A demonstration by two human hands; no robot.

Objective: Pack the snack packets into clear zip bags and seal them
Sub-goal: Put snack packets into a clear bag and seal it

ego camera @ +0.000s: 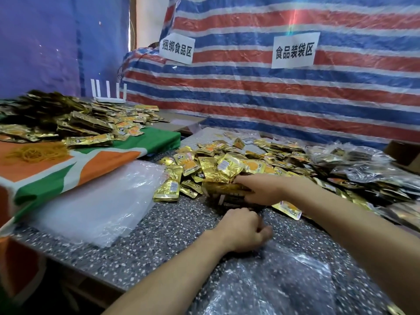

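Packets in gold foil form the loose heap (pixel 238 164) that everything else is arranged around, spread on the speckled counter (pixel 159 235) within reach of both arms. At the near edge of the heap the right hand (pixel 261 189) is clasped round a bundle of snack packets (pixel 227 192), so that several come away squared up as one stack rather than singly. Just nearer than the heap, the left hand (pixel 245 230) has its fingers curled on the mouth of a clear zip bag (pixel 291 280). The hand is blurred, but it looks to be pinching the rim, probably to hold the opening up toward the bundle. The bag's body lies flat on the counter, trailing from the heap toward the person, and no packets show inside it.

Left of the heap waits a stack of empty bags (pixel 97 201), close enough to draw the next one without stretching. Right of the heap, filled bags (pixel 363 164) are piled clear of the working spot. Further left of the heap a green and orange cloth (pixel 102 160) carries more packets and a tangle of rubber bands (pixel 34 153).

I judge the step in hand to be loading: the bundle has to slide into the held mouth before any sealing
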